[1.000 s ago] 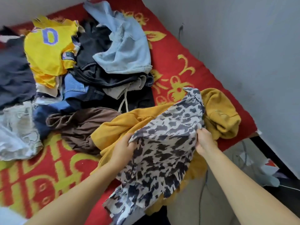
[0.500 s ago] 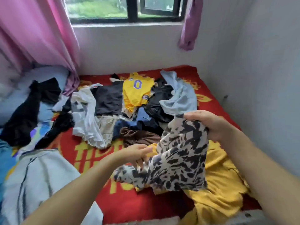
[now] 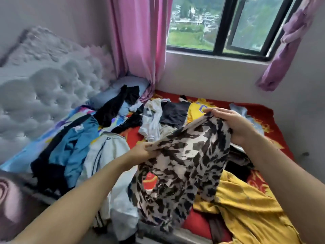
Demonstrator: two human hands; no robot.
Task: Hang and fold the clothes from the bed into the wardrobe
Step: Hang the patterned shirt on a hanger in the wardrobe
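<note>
A black-and-white patterned garment [image 3: 184, 164] hangs in the air over the bed's near edge. My left hand [image 3: 140, 152] pinches its left edge. My right hand [image 3: 232, 125] grips its upper right edge, held higher than the left. The cloth droops between and below both hands. Under it on the red bedspread [image 3: 274, 120] lies a mustard-yellow garment [image 3: 246, 208]. Behind it are a yellow jersey [image 3: 195, 110], a black garment [image 3: 174, 113] and a white garment [image 3: 151, 120].
More clothes cover the bed's left side: a white striped jacket [image 3: 112, 155], a blue garment [image 3: 77, 145] and black pieces [image 3: 112, 108]. A tufted grey headboard [image 3: 44, 88] stands left. Pink curtains [image 3: 140, 37] and a window [image 3: 219, 23] are behind; a wall closes the right.
Both hands lifted the patterned garment clear of the yellow one and spread it apart. The view swung up and left, from the bed's corner to the headboard and window.
</note>
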